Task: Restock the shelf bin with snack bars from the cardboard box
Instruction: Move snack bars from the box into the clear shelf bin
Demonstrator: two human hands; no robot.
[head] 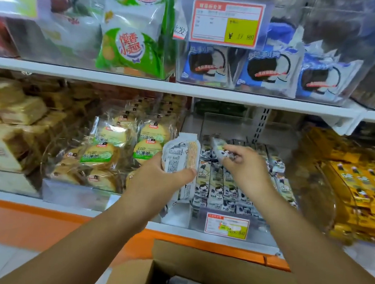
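The right hand pinches one snack bar directly over the shelf bin, nearer than the left to the rows below, whose bars run front to back (the held one sits askew to them). The left hand grips a spare stack at the bin's left edge, above the cardboard box.

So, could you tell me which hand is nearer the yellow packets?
Right. The right hand, pinching one snack bar over the middle bin, is left of the yellow packets; the left hand, gripping a stack of bars, is farther left.
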